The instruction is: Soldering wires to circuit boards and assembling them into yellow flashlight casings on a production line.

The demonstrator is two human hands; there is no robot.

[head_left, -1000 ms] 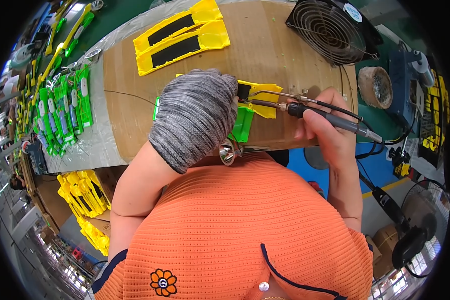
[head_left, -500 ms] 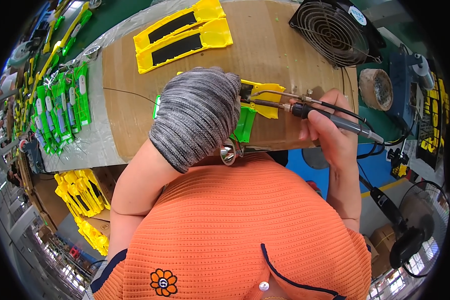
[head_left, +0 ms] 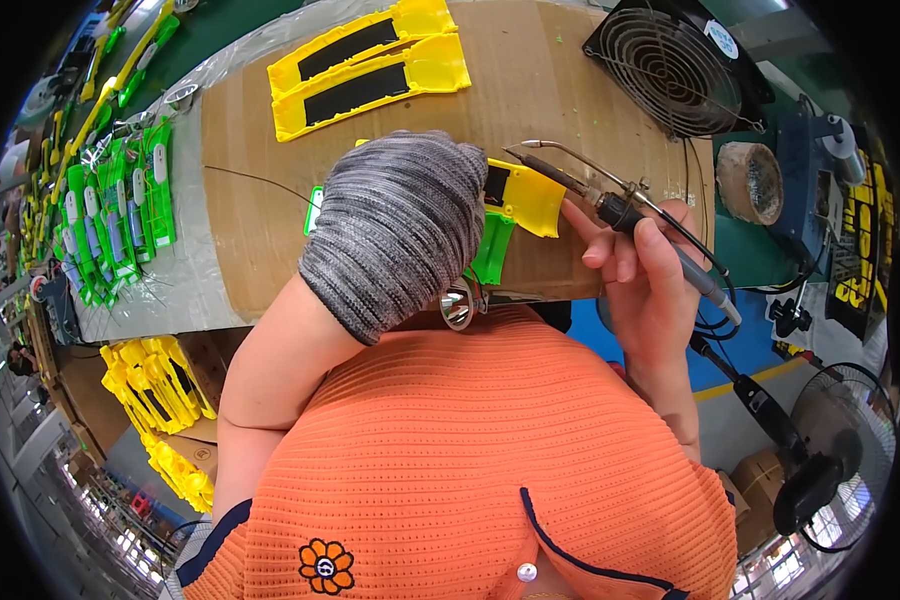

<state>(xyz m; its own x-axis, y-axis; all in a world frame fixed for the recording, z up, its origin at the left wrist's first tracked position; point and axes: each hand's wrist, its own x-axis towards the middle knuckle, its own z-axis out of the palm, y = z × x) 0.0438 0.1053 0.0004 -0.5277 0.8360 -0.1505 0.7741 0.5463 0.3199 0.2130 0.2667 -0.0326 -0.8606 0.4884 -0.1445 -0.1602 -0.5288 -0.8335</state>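
Note:
My left hand (head_left: 400, 230), in a grey striped knit glove, is closed over a yellow plastic casing (head_left: 533, 198) with a black panel. A green plastic piece (head_left: 492, 250) sticks out below the casing, and a round silver reflector (head_left: 457, 306) hangs by the glove at the cardboard's near edge. The glove hides most of these parts. In my bare right hand (head_left: 658, 290) is a soldering iron (head_left: 625, 212) with a thin curved metal tube alongside. Its tip points left, over the cardboard past the casing's far edge. My right fingertips are close to the casing's right end; contact is unclear.
Two yellow casings with black panels (head_left: 355, 93) lie at the back of the cardboard (head_left: 250, 230). Green assemblies (head_left: 120, 215) are bunched at left. A black fan (head_left: 670, 70), a solder-like wire roll (head_left: 750, 183) and a blue device (head_left: 805, 190) stand at right.
The soldering iron has swung away from the black panel, its tip now farther back and its handle steeper. My right hand has turned, fingers reaching toward the casing. My left hand has barely moved.

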